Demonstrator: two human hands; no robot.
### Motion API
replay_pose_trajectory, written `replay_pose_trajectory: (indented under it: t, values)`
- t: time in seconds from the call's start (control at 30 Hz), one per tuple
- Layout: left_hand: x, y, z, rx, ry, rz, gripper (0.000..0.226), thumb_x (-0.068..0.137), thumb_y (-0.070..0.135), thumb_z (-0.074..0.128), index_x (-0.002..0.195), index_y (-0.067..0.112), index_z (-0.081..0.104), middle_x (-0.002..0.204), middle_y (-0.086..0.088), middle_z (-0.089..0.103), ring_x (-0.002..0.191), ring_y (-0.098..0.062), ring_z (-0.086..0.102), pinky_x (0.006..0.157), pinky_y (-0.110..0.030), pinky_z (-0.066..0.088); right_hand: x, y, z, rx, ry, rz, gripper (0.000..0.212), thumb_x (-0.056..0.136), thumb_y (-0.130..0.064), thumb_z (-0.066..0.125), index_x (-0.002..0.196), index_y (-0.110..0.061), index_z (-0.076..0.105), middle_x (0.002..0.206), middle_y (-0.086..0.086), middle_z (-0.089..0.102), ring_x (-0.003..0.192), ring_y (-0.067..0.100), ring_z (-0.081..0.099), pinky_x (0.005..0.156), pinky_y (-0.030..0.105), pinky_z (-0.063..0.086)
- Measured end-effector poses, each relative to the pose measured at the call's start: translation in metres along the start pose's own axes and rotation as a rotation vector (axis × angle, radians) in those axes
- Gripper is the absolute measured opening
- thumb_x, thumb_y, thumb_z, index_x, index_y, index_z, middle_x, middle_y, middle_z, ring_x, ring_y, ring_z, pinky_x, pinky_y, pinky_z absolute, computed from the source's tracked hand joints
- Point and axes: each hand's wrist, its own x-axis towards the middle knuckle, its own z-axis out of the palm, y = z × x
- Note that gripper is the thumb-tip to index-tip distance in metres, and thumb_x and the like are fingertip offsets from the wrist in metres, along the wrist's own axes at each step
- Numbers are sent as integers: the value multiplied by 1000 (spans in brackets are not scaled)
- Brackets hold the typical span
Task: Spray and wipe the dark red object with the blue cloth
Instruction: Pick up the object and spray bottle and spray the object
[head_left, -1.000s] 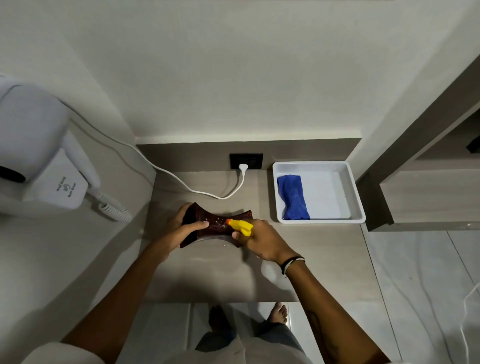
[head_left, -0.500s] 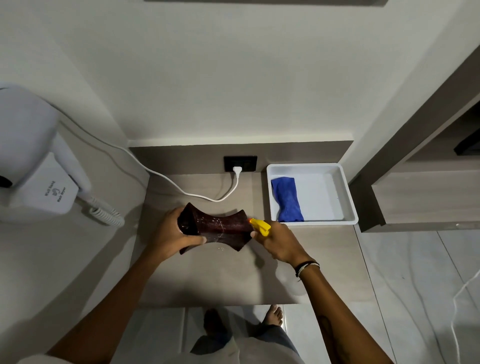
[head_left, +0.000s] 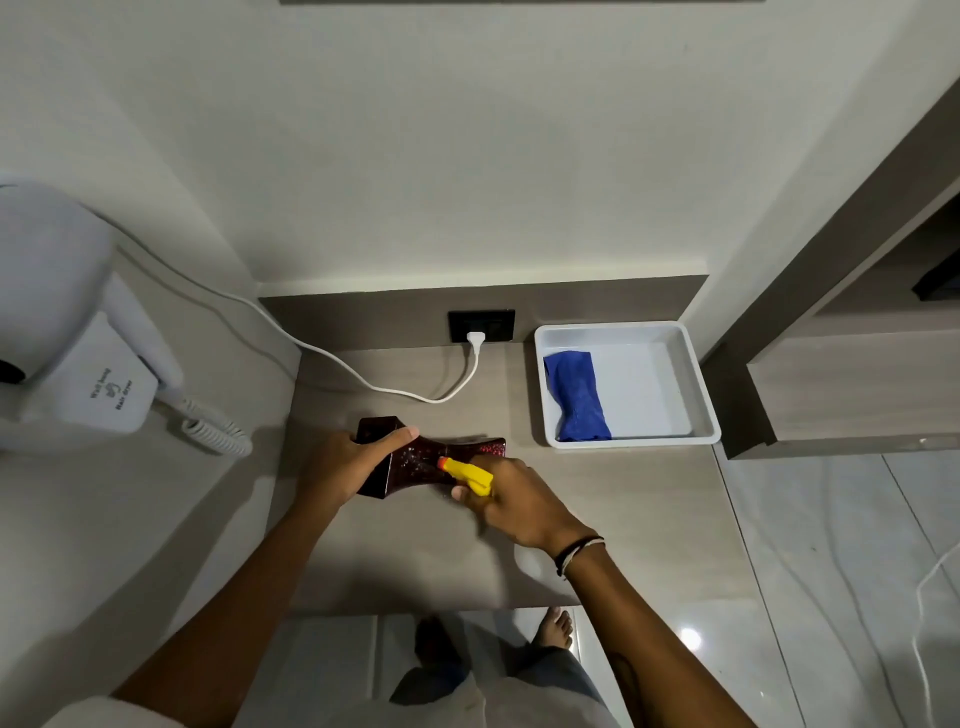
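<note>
The dark red object (head_left: 415, 462) is a glossy piece with a narrow waist, held tilted over the wooden counter (head_left: 415, 561). My left hand (head_left: 348, 465) grips its left end, thumb on top. My right hand (head_left: 511, 499) is closed around a spray bottle whose yellow nozzle (head_left: 466, 472) points at the object's middle, nearly touching it. Small droplets shine on the red surface. The bottle's body is hidden in my hand. The folded blue cloth (head_left: 574, 395) lies in the left part of the white tray (head_left: 696, 384), apart from both hands.
A white wall hair dryer (head_left: 78, 332) with a coiled cord hangs at left. Its white cable (head_left: 374, 387) runs across the counter's back to a black socket (head_left: 481, 326). A wooden shelf unit (head_left: 852, 384) stands at right. Tiled floor and my bare feet lie below the counter edge.
My right hand with the spray bottle moved left, bringing the nozzle over the object's middle. My left hand shifted its grip, tilting the object. More droplets show on it.
</note>
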Motion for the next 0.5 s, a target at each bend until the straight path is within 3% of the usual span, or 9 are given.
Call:
replay_pose_trajectory:
  t: [0.1, 0.2, 0.27, 0.37, 0.5]
  values:
    - [-4, 5, 0, 8, 5, -7, 101, 38, 98, 78, 98, 17, 80, 88, -2, 82, 81, -22, 79, 85, -44, 66, 2, 20, -3, -142, 19, 112, 42, 107, -46, 60, 138, -17, 67, 130, 15, 76, 115, 39, 71, 97, 46, 59]
    - [-8, 10, 0, -15, 4, -5, 93, 45, 91, 82, 99, 16, 81, 91, -5, 82, 84, -24, 80, 90, -48, 65, -1, 43, -6, -207, 54, 203, 38, 105, -46, 62, 125, -13, 69, 123, 17, 77, 108, 42, 72, 85, 41, 54]
    - [-13, 12, -1, -29, 12, 4, 91, 47, 88, 83, 102, 15, 80, 95, -7, 82, 88, -27, 79, 94, -51, 63, -3, 55, -8, -214, 45, 231, 37, 105, -46, 64, 120, -12, 70, 120, 17, 78, 106, 42, 73, 85, 43, 55]
    - [-15, 15, 1, -28, 32, 23, 88, 48, 85, 85, 100, 15, 81, 94, -8, 82, 89, -30, 80, 94, -53, 63, -5, 67, -18, -96, 64, 221, 33, 103, -44, 67, 116, -14, 70, 114, 12, 78, 102, 34, 73, 87, 42, 56]
    - [-18, 21, 4, 55, 63, 98, 74, 47, 86, 85, 86, 23, 80, 78, 0, 82, 75, -21, 79, 83, -50, 66, -7, 82, -45, 87, 228, 213, 12, 102, -24, 65, 110, -14, 63, 111, 12, 67, 94, 31, 66, 82, 38, 50]
